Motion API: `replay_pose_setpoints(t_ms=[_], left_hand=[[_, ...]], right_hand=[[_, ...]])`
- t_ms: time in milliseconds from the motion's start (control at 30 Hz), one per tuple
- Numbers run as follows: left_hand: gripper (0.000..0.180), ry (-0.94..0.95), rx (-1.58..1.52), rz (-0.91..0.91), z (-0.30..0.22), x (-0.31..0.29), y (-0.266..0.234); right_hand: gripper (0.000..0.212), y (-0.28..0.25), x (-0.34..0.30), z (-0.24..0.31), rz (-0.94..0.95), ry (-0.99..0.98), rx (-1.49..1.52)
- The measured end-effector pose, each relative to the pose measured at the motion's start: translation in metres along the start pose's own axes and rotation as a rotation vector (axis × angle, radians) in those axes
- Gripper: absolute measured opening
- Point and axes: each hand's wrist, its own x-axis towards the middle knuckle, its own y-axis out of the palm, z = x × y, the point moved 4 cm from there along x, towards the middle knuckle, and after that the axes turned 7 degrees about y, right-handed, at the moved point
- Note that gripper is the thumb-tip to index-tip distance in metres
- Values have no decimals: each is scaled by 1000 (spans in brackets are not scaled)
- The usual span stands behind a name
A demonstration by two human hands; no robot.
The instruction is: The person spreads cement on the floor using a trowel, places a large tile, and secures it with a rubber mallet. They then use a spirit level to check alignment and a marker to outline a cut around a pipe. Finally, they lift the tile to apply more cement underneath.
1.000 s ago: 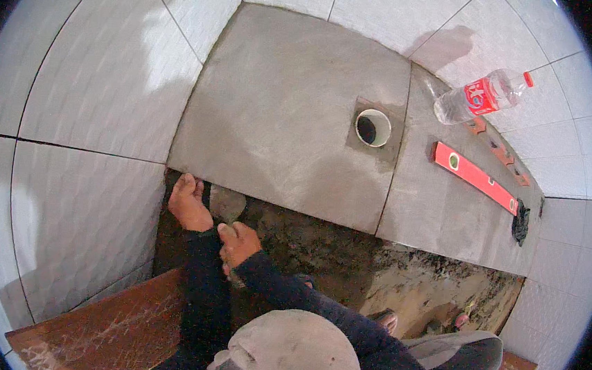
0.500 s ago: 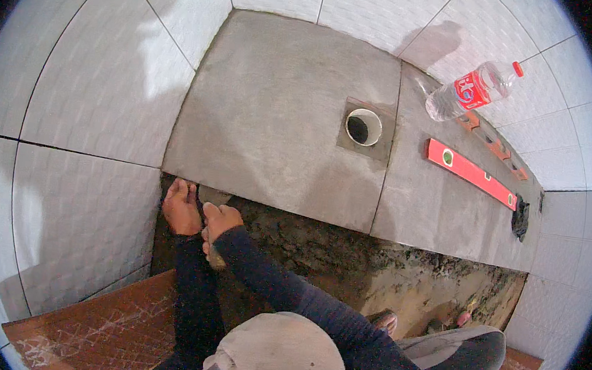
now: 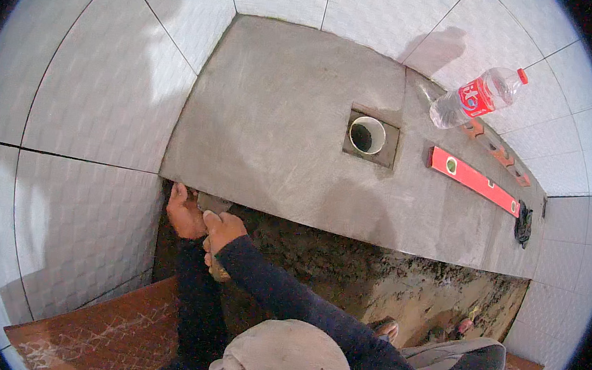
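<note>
At the left corner of the grey floor tile (image 3: 287,122), my left hand (image 3: 186,214) has its fingers bent in against the tile's front edge. Whatever is between those fingers is hidden. Right beside it, my right hand (image 3: 225,231) is wrapped round the handle of a trowel (image 3: 212,203). The trowel's grey blade points away from me, up to the tile edge, and its handle end shows below my fist. Under both hands lies a strip of dark, rough mortar bed (image 3: 305,248).
A round white drain pipe (image 3: 367,135) sits in a square cutout. To the right are a red spirit level (image 3: 477,178), an orange level (image 3: 499,151), a clear bottle (image 3: 480,98) and a black crumpled thing (image 3: 524,225). White wall tiles (image 3: 84,224) rise close by my left hand.
My view has shifted slightly, so the floor sits a little lower in the picture. Both hands stay at the tile corner, and slightly more of the trowel blade shows.
</note>
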Motion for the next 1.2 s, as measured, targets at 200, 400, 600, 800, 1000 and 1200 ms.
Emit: replay_pose_setpoints(t_ms=[200,400,600,800,1000,1200], left_hand=[[44,63,30,-98,7,-7,28],[43,19,232,-240,-8,-11,14],[37,119,220,-262,-46,-16,49],[30,103,146,-205,-68,-14,92],[29,143,105,-85,-116,-6,123],[22,508,297,265,-187,22,185]], right_hand=[[38,-54,58,-62,-390,-788,-719],[45,-118,-46,-54,-224,-226,-1016],[30,-236,-126,-32,-417,-599,-1152],[33,-359,-158,38,-653,-451,-334],[35,-350,-162,95,-336,-263,68],[20,-335,-205,195,-314,-511,-77]])
